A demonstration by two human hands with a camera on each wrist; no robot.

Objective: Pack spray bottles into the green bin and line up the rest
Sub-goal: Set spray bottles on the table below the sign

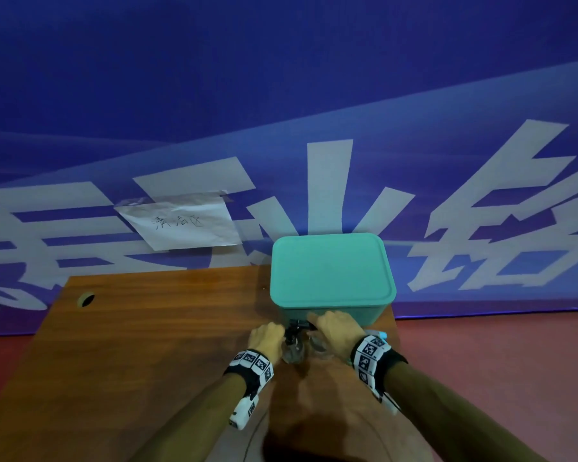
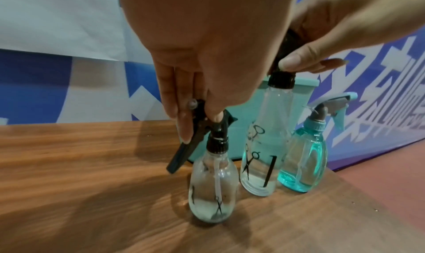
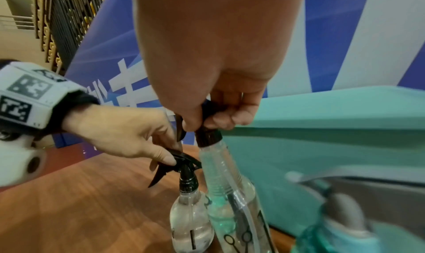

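a: nearest the camera, the left hand (image 1: 268, 341) pinches the black trigger head of a small clear bottle (image 2: 212, 189), which stands on the wooden table (image 1: 141, 345) at about 7 o'clock from the bin.

b: and at its 3 o'clock, just beside it, the right hand (image 1: 336, 330) has its fingers curled round the black collar and head of a taller clear bottle (image 2: 264, 147) printed with scissors. whether that one's base still touches the wood i cannot tell.

a: a teal bottle (image 2: 304, 158) with a pale trigger stands at 3 o'clock again, untouched, close against the tall one.

b: farthest off, at 12 o'clock, the green bin (image 1: 331, 271) sits at the table's back right corner with its lid shut flat.

a: that lid is the snag, i'd judge. both hands are full, so nothing can go in until one bottle is set down.

b: other risks: the grips are high on the sprayer heads, so a bottle may swing and clip its neighbour, and the teal one, near the table's right edge, could topple to the floor. squeezing a trigger could also spray liquid.
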